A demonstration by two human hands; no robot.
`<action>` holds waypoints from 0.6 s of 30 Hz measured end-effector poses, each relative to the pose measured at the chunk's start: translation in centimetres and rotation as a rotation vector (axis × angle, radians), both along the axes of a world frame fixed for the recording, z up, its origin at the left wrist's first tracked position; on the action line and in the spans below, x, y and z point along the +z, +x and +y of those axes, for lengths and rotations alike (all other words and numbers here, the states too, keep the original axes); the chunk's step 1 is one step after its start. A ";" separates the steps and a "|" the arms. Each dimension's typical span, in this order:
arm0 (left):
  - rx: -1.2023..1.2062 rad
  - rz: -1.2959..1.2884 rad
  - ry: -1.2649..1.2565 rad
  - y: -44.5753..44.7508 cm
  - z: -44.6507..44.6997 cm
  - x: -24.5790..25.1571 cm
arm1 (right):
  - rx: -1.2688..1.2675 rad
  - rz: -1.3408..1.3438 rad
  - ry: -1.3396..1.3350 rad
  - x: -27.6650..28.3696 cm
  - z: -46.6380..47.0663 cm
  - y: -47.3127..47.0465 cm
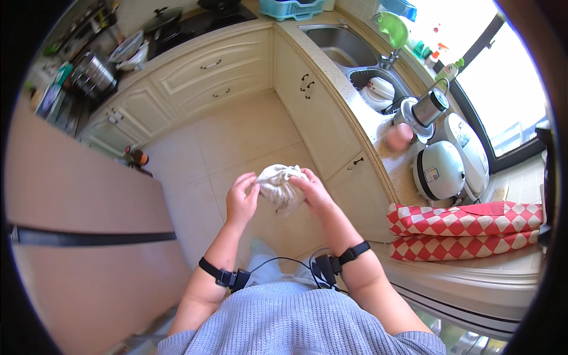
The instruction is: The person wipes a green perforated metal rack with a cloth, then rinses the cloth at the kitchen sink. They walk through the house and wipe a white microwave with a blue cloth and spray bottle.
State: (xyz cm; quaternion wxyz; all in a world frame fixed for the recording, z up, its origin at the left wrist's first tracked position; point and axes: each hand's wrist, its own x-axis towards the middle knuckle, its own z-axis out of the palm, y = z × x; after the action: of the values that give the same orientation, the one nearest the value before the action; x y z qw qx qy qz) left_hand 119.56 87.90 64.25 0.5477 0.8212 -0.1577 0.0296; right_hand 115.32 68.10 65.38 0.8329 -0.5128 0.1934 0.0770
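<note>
A crumpled white cloth [280, 188] with darker smudges along its lower edge is held up in front of my body, above the tiled floor. My left hand [242, 199] pinches the cloth's left edge between thumb and fingers. On the opposite side, my right hand [316, 191] grips the bunched fabric, its thumb lying over the top. Folds hide some of the fingertips.
Along the right counter [348, 104] are a sink basin [339, 46], stacked white bowls [378, 93], a food chopper [419, 113] and a rice cooker [439, 171]. A checkered red-and-white cover [461, 230] lies nearer me. A large flat-fronted appliance [84, 177] stands left; bottles [140, 156] sit beyond it.
</note>
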 end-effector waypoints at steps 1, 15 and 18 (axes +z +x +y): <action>-0.008 0.049 -0.072 2.9 -0.4 0.5 | -0.046 0.032 0.007 0.3 -0.5 1.4; -0.110 0.375 -0.610 32.5 -13.5 10.7 | -0.194 -0.049 -0.223 7.6 -13.5 24.9; -0.355 0.408 -0.856 38.5 -13.3 14.6 | -0.242 -0.178 -0.013 11.1 -16.0 30.5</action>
State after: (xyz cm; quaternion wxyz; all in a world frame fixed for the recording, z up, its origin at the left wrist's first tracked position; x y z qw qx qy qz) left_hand 158.04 74.57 78.88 0.8515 0.4727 -0.1583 -0.1628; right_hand 145.84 52.12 76.50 0.8468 -0.4957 0.1795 -0.0710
